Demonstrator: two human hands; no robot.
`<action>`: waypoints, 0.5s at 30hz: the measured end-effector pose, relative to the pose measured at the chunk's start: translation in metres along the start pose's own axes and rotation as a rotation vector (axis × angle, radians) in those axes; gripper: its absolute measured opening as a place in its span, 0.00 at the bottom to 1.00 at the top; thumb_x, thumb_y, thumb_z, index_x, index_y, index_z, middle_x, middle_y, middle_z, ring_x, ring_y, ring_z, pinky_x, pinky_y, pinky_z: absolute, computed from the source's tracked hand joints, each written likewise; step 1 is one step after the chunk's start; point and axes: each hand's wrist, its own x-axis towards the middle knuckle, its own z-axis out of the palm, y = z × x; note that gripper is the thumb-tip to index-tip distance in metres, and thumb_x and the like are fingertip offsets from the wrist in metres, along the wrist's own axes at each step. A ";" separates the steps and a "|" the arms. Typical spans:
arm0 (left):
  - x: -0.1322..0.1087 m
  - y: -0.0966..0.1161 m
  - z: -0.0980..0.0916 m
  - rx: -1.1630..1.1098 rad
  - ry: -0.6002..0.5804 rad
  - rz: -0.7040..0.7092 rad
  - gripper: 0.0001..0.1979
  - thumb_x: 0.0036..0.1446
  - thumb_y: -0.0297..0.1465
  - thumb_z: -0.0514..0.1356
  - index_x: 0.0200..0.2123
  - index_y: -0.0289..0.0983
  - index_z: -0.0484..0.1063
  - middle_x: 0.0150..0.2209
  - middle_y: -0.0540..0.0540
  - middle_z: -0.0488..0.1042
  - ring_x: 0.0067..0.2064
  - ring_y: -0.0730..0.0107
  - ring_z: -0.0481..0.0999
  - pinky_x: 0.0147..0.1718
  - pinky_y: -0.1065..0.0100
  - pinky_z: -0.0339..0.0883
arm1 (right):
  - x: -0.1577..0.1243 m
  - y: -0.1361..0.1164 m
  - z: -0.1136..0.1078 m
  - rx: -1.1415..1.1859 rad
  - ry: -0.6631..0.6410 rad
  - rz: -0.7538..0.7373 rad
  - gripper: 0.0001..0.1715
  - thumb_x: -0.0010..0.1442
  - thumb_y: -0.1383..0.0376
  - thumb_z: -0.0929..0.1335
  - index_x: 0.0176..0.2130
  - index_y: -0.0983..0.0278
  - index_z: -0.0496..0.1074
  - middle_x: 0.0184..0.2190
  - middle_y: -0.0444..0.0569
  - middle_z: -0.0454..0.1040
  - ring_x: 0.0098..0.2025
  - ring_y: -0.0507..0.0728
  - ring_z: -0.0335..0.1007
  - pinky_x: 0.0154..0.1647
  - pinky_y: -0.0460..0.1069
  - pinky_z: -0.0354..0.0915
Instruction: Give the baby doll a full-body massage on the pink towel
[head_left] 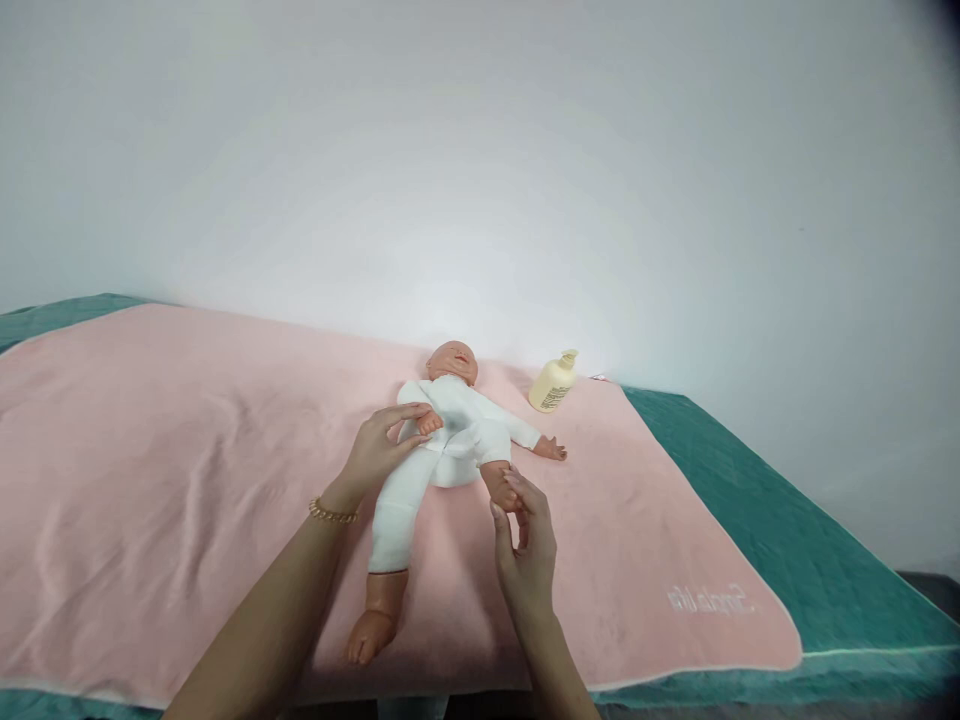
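Note:
A baby doll in a white suit lies on its back, its head toward the wall. Thumb and fingers of my left hand close around the doll's hand over its belly. With the fingertips of my right hand I grip the doll's foot, the leg bent and raised. The doll's other leg stretches toward me, its bare foot on the blanket. Its other arm lies out to the right.
A cream-coloured pump bottle stands to the right of the doll's head. Under the doll spreads a pink blanket, wrinkled on the left, over a green cover. A white wall rises behind.

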 end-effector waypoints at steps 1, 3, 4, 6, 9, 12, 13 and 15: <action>0.000 0.000 0.000 -0.007 0.007 -0.009 0.17 0.49 0.33 0.67 0.44 0.43 0.78 0.48 0.46 0.79 0.53 0.56 0.75 0.57 0.55 0.63 | -0.001 0.000 -0.001 -0.001 0.002 -0.001 0.17 0.66 0.65 0.64 0.54 0.59 0.66 0.53 0.56 0.70 0.58 0.62 0.66 0.53 0.60 0.70; 0.000 0.001 0.000 -0.023 0.021 -0.033 0.17 0.49 0.32 0.67 0.45 0.43 0.78 0.48 0.46 0.79 0.53 0.57 0.75 0.56 0.56 0.64 | -0.003 -0.001 -0.003 0.002 0.008 0.008 0.17 0.66 0.65 0.64 0.54 0.59 0.66 0.53 0.56 0.70 0.58 0.61 0.66 0.53 0.60 0.71; 0.000 0.001 -0.001 -0.032 0.032 -0.048 0.17 0.49 0.32 0.67 0.45 0.43 0.78 0.48 0.46 0.79 0.53 0.57 0.75 0.56 0.57 0.64 | -0.005 -0.001 -0.003 0.006 0.019 0.023 0.18 0.65 0.64 0.65 0.55 0.59 0.66 0.54 0.56 0.69 0.58 0.61 0.66 0.53 0.59 0.70; 0.000 0.002 -0.001 -0.046 0.069 -0.070 0.16 0.49 0.32 0.67 0.44 0.43 0.79 0.47 0.46 0.79 0.52 0.57 0.75 0.56 0.58 0.64 | -0.009 -0.002 -0.005 0.021 0.058 0.089 0.21 0.64 0.63 0.66 0.57 0.59 0.65 0.55 0.56 0.69 0.58 0.61 0.66 0.54 0.59 0.70; 0.001 0.000 -0.004 -0.071 0.160 -0.070 0.16 0.49 0.33 0.68 0.44 0.42 0.79 0.47 0.46 0.79 0.52 0.57 0.75 0.56 0.58 0.64 | -0.017 -0.004 -0.007 0.056 0.117 0.219 0.26 0.63 0.60 0.67 0.59 0.60 0.64 0.58 0.57 0.68 0.59 0.62 0.66 0.55 0.58 0.70; 0.003 -0.004 -0.007 -0.131 0.278 -0.101 0.16 0.49 0.34 0.68 0.44 0.40 0.78 0.47 0.44 0.79 0.52 0.57 0.75 0.57 0.57 0.65 | -0.025 -0.004 -0.010 0.078 0.106 0.288 0.26 0.63 0.58 0.68 0.59 0.60 0.65 0.59 0.56 0.68 0.59 0.63 0.67 0.55 0.58 0.70; 0.004 -0.006 -0.009 -0.155 0.322 -0.124 0.17 0.49 0.34 0.68 0.44 0.39 0.78 0.47 0.44 0.79 0.52 0.57 0.75 0.57 0.56 0.65 | -0.027 -0.004 -0.012 0.081 0.090 0.295 0.26 0.63 0.59 0.68 0.59 0.59 0.65 0.59 0.55 0.68 0.59 0.63 0.67 0.56 0.58 0.69; 0.006 -0.008 -0.012 -0.222 0.414 -0.169 0.18 0.49 0.35 0.68 0.45 0.38 0.78 0.48 0.42 0.79 0.52 0.56 0.76 0.56 0.56 0.65 | -0.032 -0.004 -0.016 0.076 0.053 0.281 0.26 0.64 0.59 0.67 0.60 0.59 0.65 0.60 0.54 0.68 0.60 0.63 0.66 0.57 0.59 0.68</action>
